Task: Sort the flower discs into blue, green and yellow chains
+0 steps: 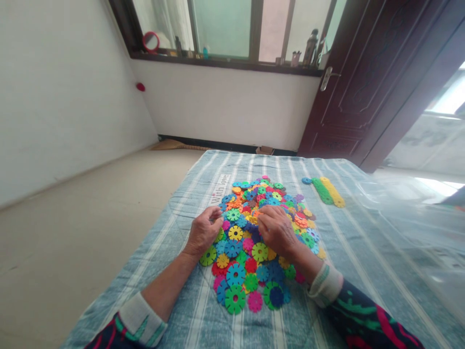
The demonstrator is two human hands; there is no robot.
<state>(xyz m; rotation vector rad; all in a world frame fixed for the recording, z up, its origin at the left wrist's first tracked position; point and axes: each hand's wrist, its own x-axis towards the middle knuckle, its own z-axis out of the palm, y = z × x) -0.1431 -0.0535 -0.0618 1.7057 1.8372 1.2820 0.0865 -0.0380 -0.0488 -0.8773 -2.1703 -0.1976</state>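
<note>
A loose pile of notched plastic building discs in many colours and two or so sizes lies spread on the striped cloth. At the pile's left edge is my left hand, thumb and fingers curled into a pinch; whatever is between them is hidden. My right hand reaches over the middle of the pile with its fingers drawn together and pointing down. Its fingertips are close to a yellow disc, but I cannot tell whether they grip it. Both hands are apart from each other.
Rows of green discs and yellow discs lie at the back right, beside a blue disc. A clear plastic container stands at the right. Striped cloth covers the table. Behind are a windowsill and a dark red door.
</note>
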